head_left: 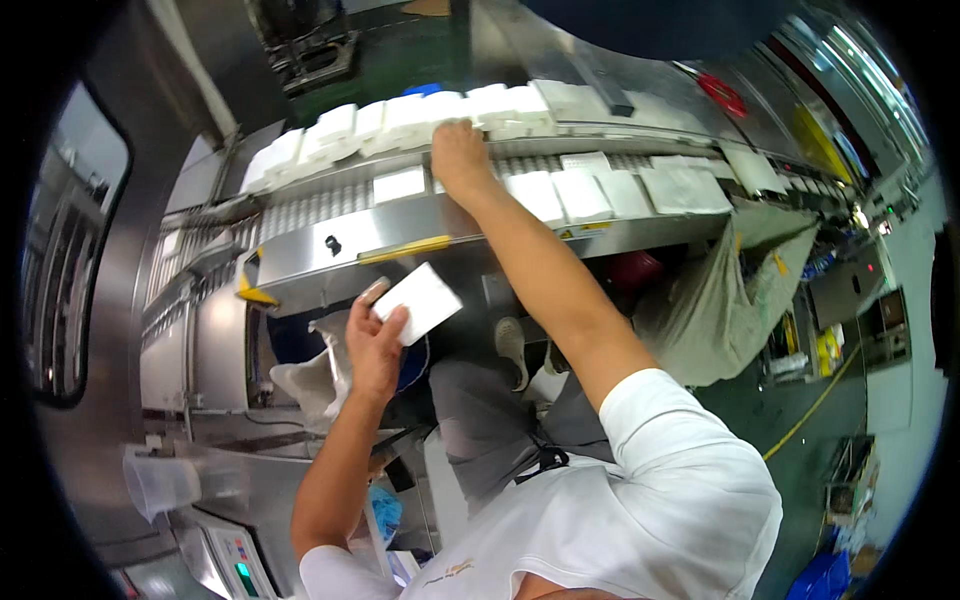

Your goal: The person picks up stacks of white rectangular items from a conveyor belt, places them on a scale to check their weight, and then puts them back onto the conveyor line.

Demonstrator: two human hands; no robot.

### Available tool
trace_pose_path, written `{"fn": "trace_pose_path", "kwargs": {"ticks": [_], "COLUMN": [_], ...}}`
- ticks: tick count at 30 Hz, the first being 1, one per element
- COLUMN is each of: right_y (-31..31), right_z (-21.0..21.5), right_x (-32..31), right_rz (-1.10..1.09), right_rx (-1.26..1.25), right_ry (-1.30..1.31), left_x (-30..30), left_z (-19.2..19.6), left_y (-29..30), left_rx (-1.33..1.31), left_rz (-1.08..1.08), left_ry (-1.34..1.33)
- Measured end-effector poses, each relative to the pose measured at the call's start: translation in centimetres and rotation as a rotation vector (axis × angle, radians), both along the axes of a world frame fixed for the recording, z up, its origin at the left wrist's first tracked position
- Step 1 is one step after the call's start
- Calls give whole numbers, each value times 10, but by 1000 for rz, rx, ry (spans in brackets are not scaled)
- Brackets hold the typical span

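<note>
while our left fingers (396,322) pinch a white packet (428,306) nearer us than the conveyor (300,213), our right fingers (458,131) curl by the far white packs (400,115), tips hidden; whether they grip, we cannot tell.

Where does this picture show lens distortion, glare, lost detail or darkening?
Head view: the steel conveyor front bows; head view: bright light strips glare at upper right; head view: the white packet in the left hand looks washed out; head view: the corners fall to black.
</note>
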State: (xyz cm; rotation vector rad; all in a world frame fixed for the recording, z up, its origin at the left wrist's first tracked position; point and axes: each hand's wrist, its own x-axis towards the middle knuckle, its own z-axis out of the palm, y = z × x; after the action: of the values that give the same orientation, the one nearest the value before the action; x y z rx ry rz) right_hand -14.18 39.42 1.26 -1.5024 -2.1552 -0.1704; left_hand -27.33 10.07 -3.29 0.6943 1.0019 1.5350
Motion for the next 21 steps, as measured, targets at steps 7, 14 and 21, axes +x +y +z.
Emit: {"fn": "trace_pose_path", "kwargs": {"ticks": [7, 14, 21], "right_y": [-137, -190, -231], "right_z": [52, 34, -8], "right_x": [76, 150, 213], "right_rz": [354, 605, 819], "right_rx": [-111, -573, -1004], "right_ry": [570, 664, 613], "left_x": [-7, -36, -95], "left_z": [13, 41, 63], "left_y": [6, 11, 47], "left_rx": [41, 76, -78], "left_rz": [44, 111, 271], "left_ry": [51, 100, 387]}}
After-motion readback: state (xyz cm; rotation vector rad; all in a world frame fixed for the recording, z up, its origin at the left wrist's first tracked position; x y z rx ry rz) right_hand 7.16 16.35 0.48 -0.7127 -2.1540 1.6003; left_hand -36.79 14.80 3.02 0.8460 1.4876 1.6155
